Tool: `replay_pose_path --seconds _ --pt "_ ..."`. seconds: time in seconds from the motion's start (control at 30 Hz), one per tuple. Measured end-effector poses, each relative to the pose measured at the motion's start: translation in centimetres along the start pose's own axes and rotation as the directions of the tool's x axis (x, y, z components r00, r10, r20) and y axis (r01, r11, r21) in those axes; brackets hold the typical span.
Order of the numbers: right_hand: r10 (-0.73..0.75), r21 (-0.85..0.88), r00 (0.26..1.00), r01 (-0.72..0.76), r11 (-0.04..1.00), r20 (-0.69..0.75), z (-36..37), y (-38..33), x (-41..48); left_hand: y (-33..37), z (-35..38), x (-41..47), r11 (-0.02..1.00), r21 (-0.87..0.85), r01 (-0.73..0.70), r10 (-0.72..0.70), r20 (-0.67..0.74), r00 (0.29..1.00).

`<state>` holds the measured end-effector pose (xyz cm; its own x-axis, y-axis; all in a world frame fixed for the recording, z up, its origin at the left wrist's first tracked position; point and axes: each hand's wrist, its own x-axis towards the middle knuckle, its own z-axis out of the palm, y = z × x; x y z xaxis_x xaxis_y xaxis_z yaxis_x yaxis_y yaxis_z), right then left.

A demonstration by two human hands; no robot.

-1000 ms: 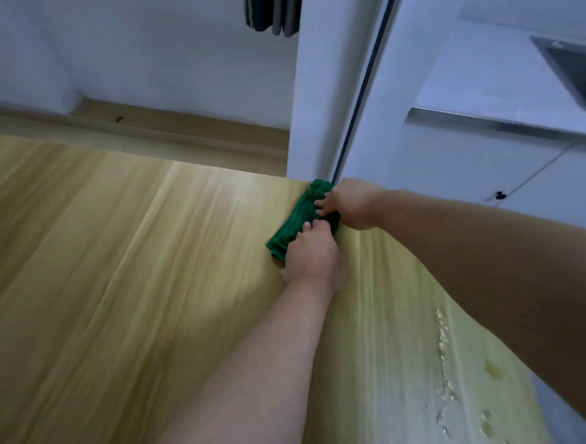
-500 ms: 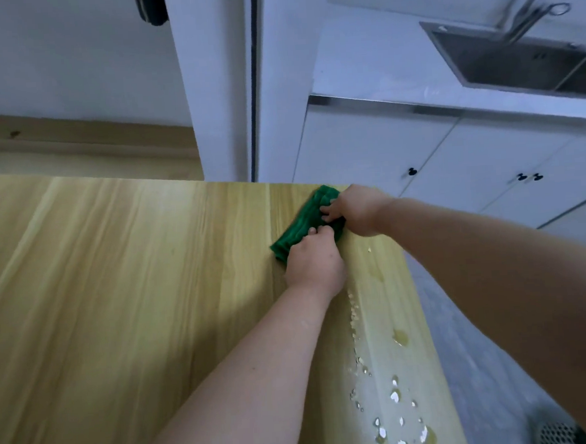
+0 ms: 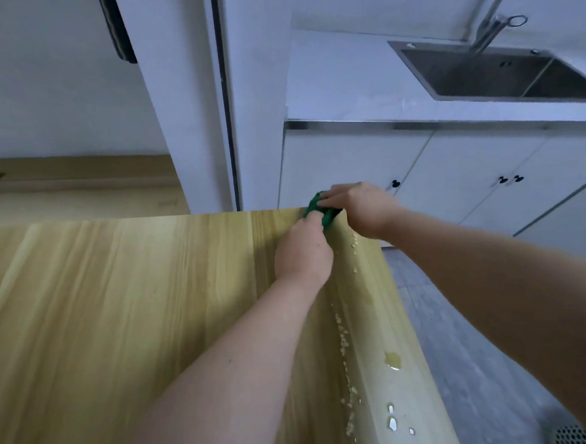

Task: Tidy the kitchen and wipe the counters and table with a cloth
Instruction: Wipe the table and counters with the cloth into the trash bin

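The cloth (image 3: 319, 209) has slid along since half a second ago. It was a little in from the end of the table (image 3: 118, 301), with a good strip of green showing left of the fingers. Now it sits bunched right on the far right corner, at the edge, and only a small green wad shows.

Both hands have gone with it. The left hand (image 3: 302, 252) comes in from the near side, knuckles up, fingers curled down onto the cloth. The right hand (image 3: 361, 209) reaches in from the right, fingers bent over the top of it, so the cloth is clamped between the two and mostly hidden.

The view has swung too, and more of the kitchen shows on the right.

A trail of water drops (image 3: 342, 339) runs down the table's right edge behind the hands, with a small puddle (image 3: 393, 360) beside it, and more drops sit nearer the camera.

Past the corner stands a white post (image 3: 192, 108) with a dark strip down it. Right of that, the white counter (image 3: 344, 81) carries a steel sink (image 3: 502, 71) and tap (image 3: 492, 27). White cupboard doors (image 3: 453, 171) with dark knobs stand below. Grey floor (image 3: 464, 348) lies between the table and the cupboards. Both forearms cross the near part of the table and hide some of it.
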<state>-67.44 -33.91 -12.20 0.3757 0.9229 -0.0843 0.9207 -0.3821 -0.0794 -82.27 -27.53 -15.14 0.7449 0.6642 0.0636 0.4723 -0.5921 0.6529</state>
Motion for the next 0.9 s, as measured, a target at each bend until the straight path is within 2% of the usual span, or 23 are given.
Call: replay_pose_path --seconds 0.1,0.2,0.3,0.47,0.77,0.9 --pt "-0.008 0.012 0.995 0.009 1.0 -0.1 -1.1 1.3 2.0 0.4 -0.3 2.6 0.996 0.053 -0.075 0.079 -0.068 0.995" --pt "-0.026 -0.023 0.994 0.024 0.999 -0.102 -1.1 2.0 3.3 0.4 -0.4 4.0 0.986 0.125 -0.115 0.124 -0.069 0.99" --pt "0.012 -0.091 1.0 -0.012 0.996 0.004 0.0 2.0 3.4 -0.3 0.5 4.8 0.969 0.205 -0.139 0.14 0.007 0.99" --pt "0.118 -0.204 0.964 -0.069 0.977 0.238 2.7 3.0 3.0 -1.8 3.1 5.7 0.971 0.192 -0.143 0.094 0.243 0.965" --pt "0.238 -0.285 0.93 -0.156 0.946 0.28 2.6 2.1 -1.1 -1.1 2.7 5.2 0.942 0.2 -0.269 0.156 0.449 0.88" --pt "0.229 -0.351 0.91 -0.101 0.931 0.346 1.7 1.0 -2.7 -1.5 2.1 4.2 0.952 0.157 -0.263 0.157 0.487 0.859"
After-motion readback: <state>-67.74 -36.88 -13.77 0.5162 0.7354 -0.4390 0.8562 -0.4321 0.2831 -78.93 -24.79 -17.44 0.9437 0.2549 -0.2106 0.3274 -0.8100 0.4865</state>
